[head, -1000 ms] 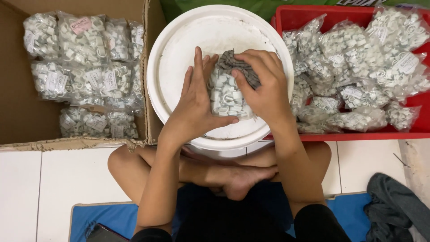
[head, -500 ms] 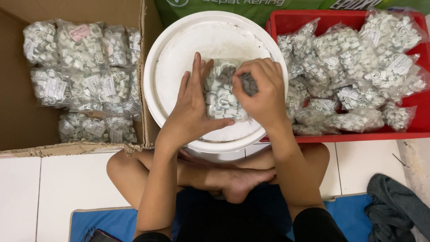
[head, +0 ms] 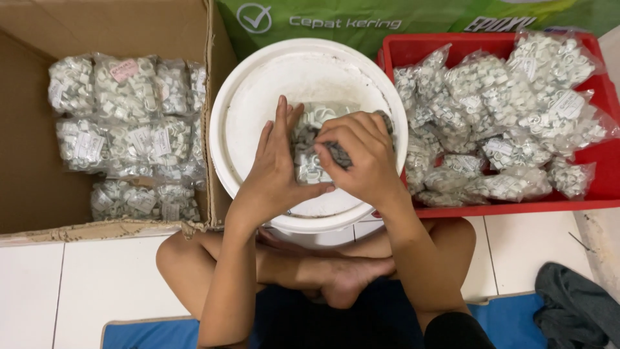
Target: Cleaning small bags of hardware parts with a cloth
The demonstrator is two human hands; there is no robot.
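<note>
A clear plastic bag of small white clips lies on the white round bucket lid in front of me. My left hand holds the bag from its left side, fingers straight and pointing away, thumb under the bag's near edge. My right hand presses a grey cloth against the bag's right side, fingers curled over it. Most of the bag is hidden under both hands.
A cardboard box on the left holds several bags of white clips. A red plastic tray on the right holds several more bags. My crossed legs sit on a blue mat; a dark cloth lies at lower right.
My right hand with the grey cloth has slid down and left across the bag, from its top right to its middle. The left hand has stayed against the bag.
</note>
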